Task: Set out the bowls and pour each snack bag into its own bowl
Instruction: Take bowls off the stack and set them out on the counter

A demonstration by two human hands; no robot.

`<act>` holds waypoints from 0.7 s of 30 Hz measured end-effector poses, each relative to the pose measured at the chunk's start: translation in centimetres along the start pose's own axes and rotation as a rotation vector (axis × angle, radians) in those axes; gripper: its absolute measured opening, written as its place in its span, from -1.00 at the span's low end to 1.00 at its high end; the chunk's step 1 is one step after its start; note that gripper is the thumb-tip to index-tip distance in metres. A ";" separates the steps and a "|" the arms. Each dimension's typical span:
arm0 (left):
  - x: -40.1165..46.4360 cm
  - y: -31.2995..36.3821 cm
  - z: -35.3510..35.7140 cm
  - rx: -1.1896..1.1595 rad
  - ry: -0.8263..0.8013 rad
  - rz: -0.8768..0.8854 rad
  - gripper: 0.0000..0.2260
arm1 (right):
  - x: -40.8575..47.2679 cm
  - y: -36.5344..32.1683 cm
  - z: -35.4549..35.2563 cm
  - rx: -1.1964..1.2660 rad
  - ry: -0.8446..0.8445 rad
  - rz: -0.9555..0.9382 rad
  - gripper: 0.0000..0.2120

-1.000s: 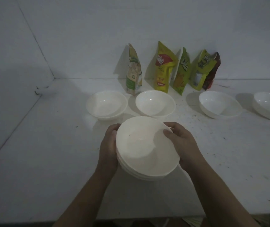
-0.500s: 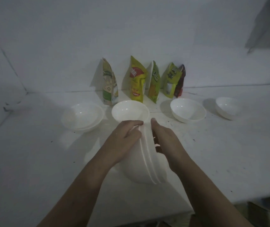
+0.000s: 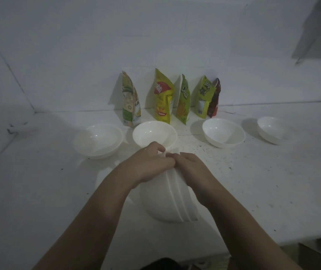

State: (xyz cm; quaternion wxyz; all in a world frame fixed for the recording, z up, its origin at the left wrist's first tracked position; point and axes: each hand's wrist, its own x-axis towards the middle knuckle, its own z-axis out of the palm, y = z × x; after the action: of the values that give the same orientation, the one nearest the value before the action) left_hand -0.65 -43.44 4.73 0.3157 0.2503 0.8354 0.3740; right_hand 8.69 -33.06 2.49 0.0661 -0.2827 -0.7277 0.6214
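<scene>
A stack of white bowls (image 3: 172, 201) stands on edge in front of me, rims facing right. My left hand (image 3: 148, 164) grips the stack's top edge from the left, and my right hand (image 3: 192, 168) holds the rims from the right, fingers meeting at the top. Several single white bowls sit on the table behind: one at the left (image 3: 97, 140), one at the centre (image 3: 153, 133), one right of centre (image 3: 224, 132) and one far right (image 3: 271, 129). Several snack bags lean on the wall: a pale green one (image 3: 130, 102), a yellow one (image 3: 162, 98), green ones (image 3: 184, 100) (image 3: 204, 98) and a dark red one (image 3: 215, 99).
The white table (image 3: 272, 191) is speckled with dark spots and ends in a front edge at the lower right. White walls close the back and left. A small dark object (image 3: 11, 129) lies at the left wall's foot.
The stack of bowls has been tipped from lying flat to standing on edge. Both hands have shifted to its top rim and drawn closer together. The camera view has pulled back.
</scene>
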 end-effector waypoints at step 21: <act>2.2 -12.3 -3.7 0.107 0.507 0.029 -0.57 | -2.3 -2.8 2.7 0.020 0.242 -0.518 -0.76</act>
State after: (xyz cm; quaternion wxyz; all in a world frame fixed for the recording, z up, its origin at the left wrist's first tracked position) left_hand -6.99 -51.07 -3.71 0.0768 0.1770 0.9027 0.3845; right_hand 8.43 -36.71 5.13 0.3117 -0.1590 -0.7564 0.5526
